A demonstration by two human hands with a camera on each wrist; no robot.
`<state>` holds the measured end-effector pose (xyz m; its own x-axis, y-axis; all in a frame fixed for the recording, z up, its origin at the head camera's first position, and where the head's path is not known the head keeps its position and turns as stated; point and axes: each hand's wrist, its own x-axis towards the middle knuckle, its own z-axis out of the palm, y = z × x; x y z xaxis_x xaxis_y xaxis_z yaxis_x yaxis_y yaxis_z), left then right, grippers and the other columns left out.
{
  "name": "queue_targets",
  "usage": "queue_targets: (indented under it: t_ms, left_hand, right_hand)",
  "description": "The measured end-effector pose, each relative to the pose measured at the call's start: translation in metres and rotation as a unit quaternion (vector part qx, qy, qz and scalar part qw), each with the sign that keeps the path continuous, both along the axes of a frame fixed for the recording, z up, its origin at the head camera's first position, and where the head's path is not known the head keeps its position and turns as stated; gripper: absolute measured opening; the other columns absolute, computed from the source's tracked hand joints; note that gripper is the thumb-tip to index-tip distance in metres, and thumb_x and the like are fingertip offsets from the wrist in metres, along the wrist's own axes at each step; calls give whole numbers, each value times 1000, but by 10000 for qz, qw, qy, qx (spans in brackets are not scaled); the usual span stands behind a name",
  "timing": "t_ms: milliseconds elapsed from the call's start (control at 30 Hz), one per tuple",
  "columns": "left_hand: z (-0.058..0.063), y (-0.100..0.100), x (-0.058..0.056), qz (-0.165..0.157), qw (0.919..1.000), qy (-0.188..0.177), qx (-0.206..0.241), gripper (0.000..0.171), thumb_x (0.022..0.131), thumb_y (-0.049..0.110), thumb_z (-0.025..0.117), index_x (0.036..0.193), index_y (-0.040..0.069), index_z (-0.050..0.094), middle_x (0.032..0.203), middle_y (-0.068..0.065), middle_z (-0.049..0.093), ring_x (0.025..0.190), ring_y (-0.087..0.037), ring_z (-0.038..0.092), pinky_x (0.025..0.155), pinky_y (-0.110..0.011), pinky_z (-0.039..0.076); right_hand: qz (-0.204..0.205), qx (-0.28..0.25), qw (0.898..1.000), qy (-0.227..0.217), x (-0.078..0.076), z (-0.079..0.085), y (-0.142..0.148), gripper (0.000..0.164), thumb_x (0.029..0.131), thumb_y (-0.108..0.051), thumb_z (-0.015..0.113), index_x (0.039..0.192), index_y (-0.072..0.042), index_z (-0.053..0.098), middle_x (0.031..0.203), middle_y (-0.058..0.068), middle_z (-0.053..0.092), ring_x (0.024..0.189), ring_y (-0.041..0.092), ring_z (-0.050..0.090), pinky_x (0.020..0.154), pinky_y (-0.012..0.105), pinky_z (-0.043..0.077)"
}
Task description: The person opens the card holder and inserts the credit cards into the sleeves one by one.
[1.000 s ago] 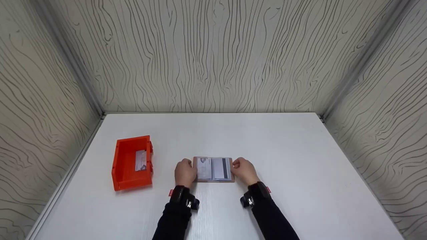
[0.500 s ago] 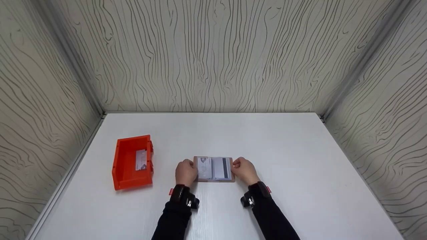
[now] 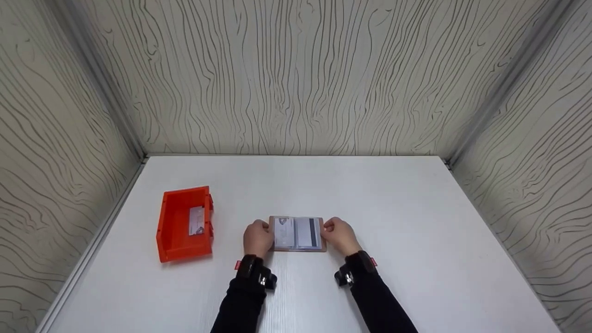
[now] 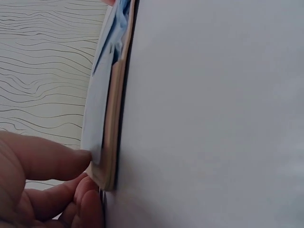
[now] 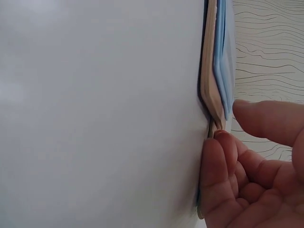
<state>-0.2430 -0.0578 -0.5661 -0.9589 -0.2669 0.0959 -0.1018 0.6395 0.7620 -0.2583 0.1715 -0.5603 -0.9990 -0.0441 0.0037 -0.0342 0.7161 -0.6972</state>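
one open card holder (image 3: 296, 234), partly hidden behind the left hand (image 3: 258, 238)

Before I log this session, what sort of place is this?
Probably an enclosed workstation or booth: a white tabletop is bordered on three visible sides by wood-grain-patterned panels, and an orange-red bin sits on it.

Two hands (image 3: 258, 239) (image 3: 341, 237) holding one wallet (image 3: 323, 245), two cards (image 3: 284, 236) (image 3: 306, 233) showing, one bin (image 3: 177, 224) sitting at its nine o'clock, one loose card (image 3: 195, 219) inside
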Motion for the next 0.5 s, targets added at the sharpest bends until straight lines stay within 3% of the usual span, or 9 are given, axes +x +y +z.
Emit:
queue_targets:
  t_ms: [133,500]
  left_hand:
    - [1,0,0,35,9999,-114,74,9,84,2,67,90,-4,69,79,-12,67,80,-31,64,77,-43,50]
    - [0,1,3,11,9998,210,51,7,81,0,69,87,-5,68,75,-11,66,76,-32,64,74,-44,50]
  right_hand:
    - [-38,11,10000,-13,-1,1,0,20,86,-14,68,96,3,63,83,6,62,78,22,57,72,37,48]
    - [50,254,9990,361,-5,4,-5,16,89,-12,66,96,3,65,78,4,57,74,20,54,71,38,47]
